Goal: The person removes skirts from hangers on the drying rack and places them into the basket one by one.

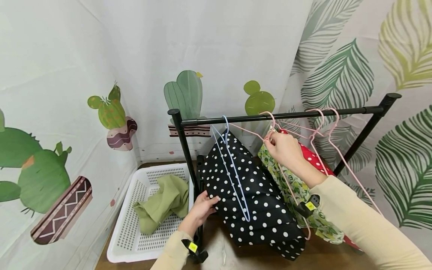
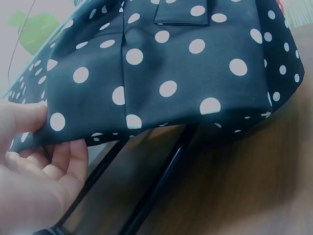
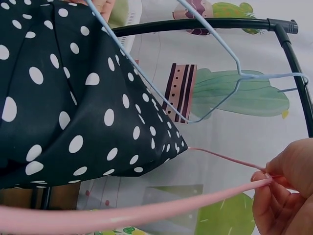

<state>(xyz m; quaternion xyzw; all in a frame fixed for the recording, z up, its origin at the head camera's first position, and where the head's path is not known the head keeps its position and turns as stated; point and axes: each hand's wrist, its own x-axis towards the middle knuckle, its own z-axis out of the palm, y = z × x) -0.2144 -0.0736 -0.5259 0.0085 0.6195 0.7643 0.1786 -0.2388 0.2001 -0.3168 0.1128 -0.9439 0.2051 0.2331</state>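
A black cloth with white polka dots (image 1: 266, 204) hangs under the rack's rail, its lower part spreading toward the front. My left hand (image 1: 203, 207) holds its left edge, thumb on the outer face and fingers curled beneath, as the left wrist view (image 2: 49, 166) shows. My right hand (image 1: 285, 148) pinches a pink hanger (image 3: 146, 210) just below its hook, which is at the rail. One arm of that hanger runs to the pointed upper corner of the dotted cloth. A light blue hanger (image 3: 266, 76) hooks over the rail in front of the cloth.
The black rail (image 1: 243, 119) runs between two posts. Right of my right hand hang more pink hangers (image 1: 354, 174), a lemon-print cloth (image 1: 315, 221) and a red dotted cloth (image 1: 310, 155). On the left, a white basket (image 1: 114, 240) contains a green cloth (image 1: 162, 202).
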